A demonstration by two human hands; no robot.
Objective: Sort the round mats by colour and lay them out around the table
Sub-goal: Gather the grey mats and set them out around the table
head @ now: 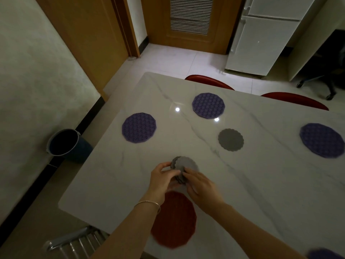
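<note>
A small stack of grey scalloped mats (183, 166) is held just above the marble table (261, 174), near its front-left part, w/ the top mat fanned slightly off the ones under it. The stack is gripped from the left by the left hand (164, 179), fingers curled round its edge and thumb laid on top; a thin bangle (149, 203) is worn on that wrist. The right hand (202, 186) is closed on the stack's near-right edge, fingertips pressed on the top mat. Exact count of mats in the stack can't be told. Directly nearer than the stack, partly hidden under both forearms, a large red mat (175, 223) is laid flat on the table. Beyond and right of the stack, well apart from it, a single grey mat (231, 139) is laid alone. Three large purple patterned mats are spread farther out: one (139, 127) beyond-left of the stack, one (208, 106) straight beyond it past the single grey mat, one (322, 140) far right of it nr the picture's edge. A blurred purple patch (324, 254) is seen at the bottom right corner; what it is can't be told. Two red chair backs (209, 82) are seen at the table's far edge. Left of the stack, off the table, a dark bucket (65, 143) is stood on the floor by the wall. A white fridge (261, 34) and a wooden louvred door (190, 17) are seen far beyond.
</note>
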